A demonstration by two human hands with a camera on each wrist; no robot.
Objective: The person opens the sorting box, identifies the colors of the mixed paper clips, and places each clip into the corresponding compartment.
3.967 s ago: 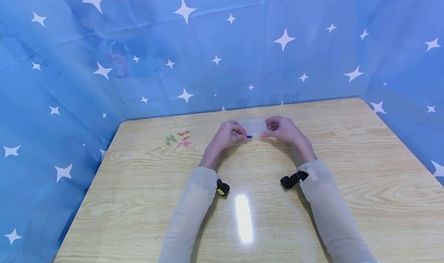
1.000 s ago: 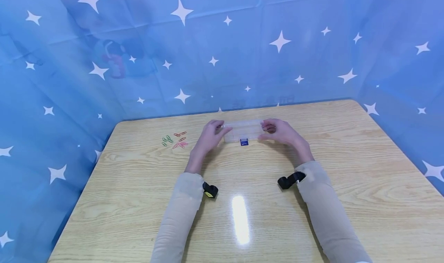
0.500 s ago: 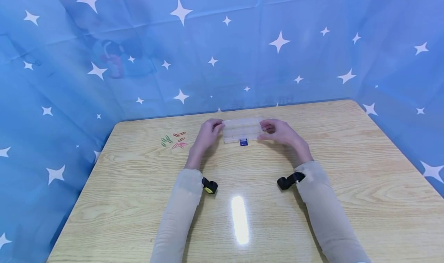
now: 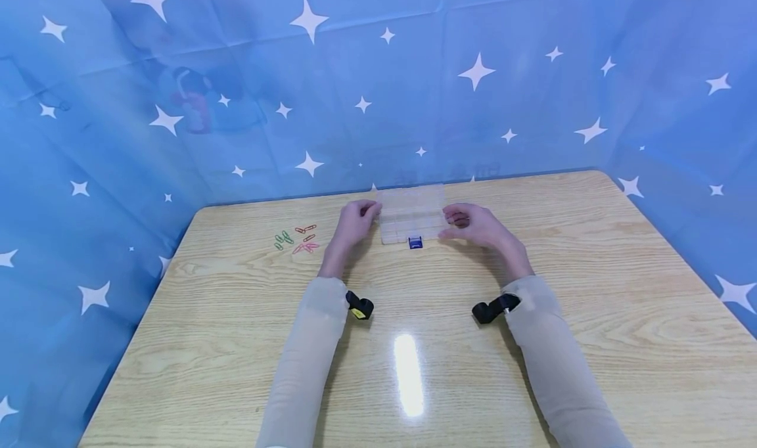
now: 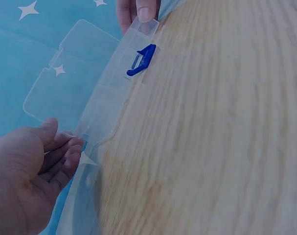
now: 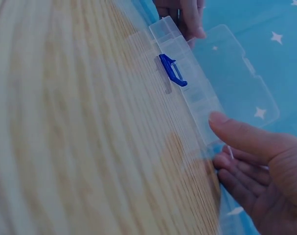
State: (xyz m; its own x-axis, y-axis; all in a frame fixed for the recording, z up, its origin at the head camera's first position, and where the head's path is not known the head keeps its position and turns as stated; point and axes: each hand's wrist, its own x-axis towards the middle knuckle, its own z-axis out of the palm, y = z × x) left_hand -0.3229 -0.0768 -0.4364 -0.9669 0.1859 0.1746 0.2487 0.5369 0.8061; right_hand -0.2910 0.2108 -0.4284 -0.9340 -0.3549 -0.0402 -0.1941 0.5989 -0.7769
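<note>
A clear plastic compartment box [image 4: 414, 223] lies near the table's far edge, its clear lid [image 4: 411, 197] raised at the back. On its front hangs a blue latch [image 4: 415, 243], swung down; both wrist views show it too. My left hand [image 4: 353, 223] is at the box's left end, fingers loosely bent and fingertips touching the end by the lid [image 5: 70, 73]; the thumb stands apart from the fingers. My right hand [image 4: 481, 224] holds the right end, thumb [image 6: 236, 132] at the front corner and fingers around the side. Whether anything lies in the compartments is hard to see.
Left of the box lie several green paper clips [image 4: 283, 240], several red ones [image 4: 306, 230] and several pink ones [image 4: 305, 247] on the wooden table [image 4: 248, 343]. A blue star-patterned cloth [image 4: 331, 93] hangs just behind the table's far edge.
Four seconds ago the left hand was at the blue latch; it has since moved left to the box's end. The latch has swung down and the lid has risen backward. The right hand stayed.
</note>
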